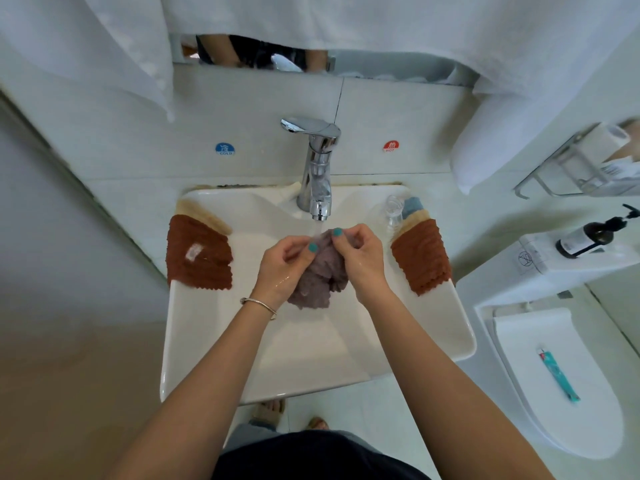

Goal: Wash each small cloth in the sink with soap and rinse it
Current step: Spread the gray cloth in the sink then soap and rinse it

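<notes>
A wet mauve cloth (318,275) hangs bunched over the white sink (194,341), right under the running chrome faucet (317,168). My left hand (285,265) grips its left side with curled fingers. My right hand (360,256) pinches its top edge beside the water stream. A brown cloth (197,254) lies over a beige one on the sink's left rim. Another brown cloth (422,256) lies on the right rim, over beige and blue cloths (414,207).
A clear plastic bottle (393,211) lies on the sink's back right rim. A dark pump bottle (592,233) stands on the toilet tank at right, and a tube (557,375) lies on the toilet lid. White towels hang above the mirror.
</notes>
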Motion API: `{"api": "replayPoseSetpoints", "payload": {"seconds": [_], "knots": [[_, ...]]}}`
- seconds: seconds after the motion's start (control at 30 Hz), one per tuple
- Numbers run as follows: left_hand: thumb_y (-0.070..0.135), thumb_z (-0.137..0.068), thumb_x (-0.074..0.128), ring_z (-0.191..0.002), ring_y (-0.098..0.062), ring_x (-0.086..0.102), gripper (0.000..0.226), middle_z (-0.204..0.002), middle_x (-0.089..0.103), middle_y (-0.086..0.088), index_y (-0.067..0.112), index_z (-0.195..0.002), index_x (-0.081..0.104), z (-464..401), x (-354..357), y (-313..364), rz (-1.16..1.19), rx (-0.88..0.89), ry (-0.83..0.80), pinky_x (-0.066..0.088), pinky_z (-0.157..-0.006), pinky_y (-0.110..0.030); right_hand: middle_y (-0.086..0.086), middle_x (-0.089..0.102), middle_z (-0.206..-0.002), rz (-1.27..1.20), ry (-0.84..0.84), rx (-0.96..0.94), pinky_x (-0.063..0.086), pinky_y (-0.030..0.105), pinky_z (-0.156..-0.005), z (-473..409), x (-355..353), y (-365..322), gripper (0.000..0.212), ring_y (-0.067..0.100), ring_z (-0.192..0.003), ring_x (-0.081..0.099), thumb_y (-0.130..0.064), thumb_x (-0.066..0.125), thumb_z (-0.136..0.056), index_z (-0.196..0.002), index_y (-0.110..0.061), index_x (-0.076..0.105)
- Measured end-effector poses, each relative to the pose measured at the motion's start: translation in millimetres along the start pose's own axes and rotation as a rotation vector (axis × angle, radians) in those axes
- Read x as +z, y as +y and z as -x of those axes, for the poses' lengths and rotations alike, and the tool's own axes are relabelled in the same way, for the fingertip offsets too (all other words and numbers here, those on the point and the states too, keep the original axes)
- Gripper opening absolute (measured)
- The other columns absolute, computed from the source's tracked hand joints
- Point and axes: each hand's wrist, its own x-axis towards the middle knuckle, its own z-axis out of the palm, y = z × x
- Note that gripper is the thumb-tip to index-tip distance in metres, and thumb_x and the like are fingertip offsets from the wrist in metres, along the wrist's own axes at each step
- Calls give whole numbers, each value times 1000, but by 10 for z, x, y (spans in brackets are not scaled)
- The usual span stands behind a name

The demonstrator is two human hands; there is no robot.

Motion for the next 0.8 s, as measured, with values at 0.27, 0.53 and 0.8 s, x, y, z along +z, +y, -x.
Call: {"api": "replayPoseSetpoints", "payload": {"seconds": [0.27, 0.53, 0.8], "knots": [[18, -93, 63, -81, -9, 62, 5, -83, 65, 13, 20, -89, 63, -175, 80, 201, -274, 144, 62, 46, -74, -9, -8, 63, -65, 222, -139, -53, 53, 36, -63, 29, -44, 109, 14, 15, -61, 60, -31, 71, -87, -80, -31, 58], [27, -87, 71, -66, -4, 51, 14, -70, 59, 11, 17, -80, 64, -181, -144, 53, -452, 96, -37, 41, -62, -11, -3, 67, -75, -17, -115, -54, 54, 24, -64, 81, 3, 63, 7, 5, -68, 63, -15, 65, -93, -87, -15, 68], [12, -91, 64, -76, -24, 63, 8, -86, 69, -10, 5, -94, 66, -208, 125, 87, -370, 27, -94, 54, -75, -39, 12, 65, -70, -67, -33, 78, 41, 26, -43, 52, -230, 267, 13, 20, -47, 54, -11, 60, -95, -103, -9, 71]]}}
